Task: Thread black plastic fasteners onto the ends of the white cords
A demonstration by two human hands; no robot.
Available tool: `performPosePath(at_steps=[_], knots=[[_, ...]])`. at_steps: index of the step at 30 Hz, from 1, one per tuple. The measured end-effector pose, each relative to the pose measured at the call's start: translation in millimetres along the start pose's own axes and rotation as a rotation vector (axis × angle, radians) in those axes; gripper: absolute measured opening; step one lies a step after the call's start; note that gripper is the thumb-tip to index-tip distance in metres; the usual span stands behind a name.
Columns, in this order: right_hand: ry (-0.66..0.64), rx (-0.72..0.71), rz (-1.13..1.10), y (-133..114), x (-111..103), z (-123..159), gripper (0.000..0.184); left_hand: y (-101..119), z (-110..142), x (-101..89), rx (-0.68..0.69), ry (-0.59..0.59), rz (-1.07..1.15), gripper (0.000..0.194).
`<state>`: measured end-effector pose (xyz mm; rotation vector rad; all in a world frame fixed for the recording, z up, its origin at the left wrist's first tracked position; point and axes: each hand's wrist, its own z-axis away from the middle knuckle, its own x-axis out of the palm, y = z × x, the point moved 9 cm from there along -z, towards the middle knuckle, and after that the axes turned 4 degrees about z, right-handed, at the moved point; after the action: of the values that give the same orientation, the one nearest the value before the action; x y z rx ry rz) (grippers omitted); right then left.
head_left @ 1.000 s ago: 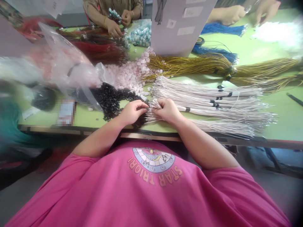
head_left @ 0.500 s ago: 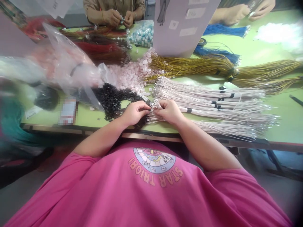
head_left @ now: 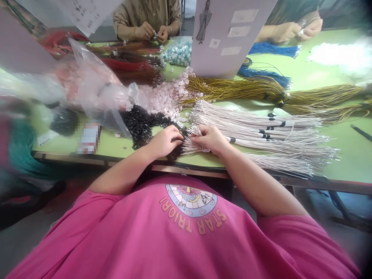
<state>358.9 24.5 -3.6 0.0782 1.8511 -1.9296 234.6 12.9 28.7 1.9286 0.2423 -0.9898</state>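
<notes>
My left hand [head_left: 166, 142] is closed in a pinch over the edge of a heap of black plastic connectors [head_left: 139, 126]. A small dark piece, which looks like one of these connectors, shows between its thumb and fingers. A short gap to the right, my right hand [head_left: 211, 140] is closed on the tip end of a white wire, above the metal-tipped ends of the white wires [head_left: 247, 131]. These wires lie in several bundles with black tape bands, stretching rightward from under my right hand. The exact grip of the fingertips is too small to make out.
Pale pink connectors [head_left: 165, 95] lie behind the black heap, next to a clear plastic bag [head_left: 107, 97]. Yellow wires [head_left: 247, 86] run behind the white ones. A purple partition [head_left: 222, 58] stands at the back. Two co-workers' hands [head_left: 148, 31] work beyond. A phone-like pixelated object [head_left: 88, 138] lies left.
My hands have drawn slightly apart, the right one moving a little rightward from the left. Across the table, the co-worker's hands have come together. The camera view has tilted slightly.
</notes>
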Motion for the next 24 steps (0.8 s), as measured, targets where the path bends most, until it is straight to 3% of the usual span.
performPosePath(at_steps=[3, 6, 10, 16, 24], knots=[[-0.016, 0.065, 0.028, 2, -5, 0, 0.023, -21, 0, -17.6, -0.105, -0.104, -0.177, 0.022], [-0.077, 0.097, 0.098, 3, -4, -1, 0.025, -62, -4, -43.9, -0.282, -0.097, -0.410, 0.024], [-0.102, 0.116, 0.109, 6, -1, -2, 0.026, -99, -11, -43.9, -0.342, -0.182, -0.515, 0.026], [-0.120, 0.114, 0.061, 13, 4, -2, 0.025, -106, -11, -34.6, -0.345, -0.188, -0.547, 0.024], [-0.152, 0.076, 0.040, 20, 8, -2, 0.026, -107, -5, -52.6, -0.424, -0.170, -0.551, 0.025]])
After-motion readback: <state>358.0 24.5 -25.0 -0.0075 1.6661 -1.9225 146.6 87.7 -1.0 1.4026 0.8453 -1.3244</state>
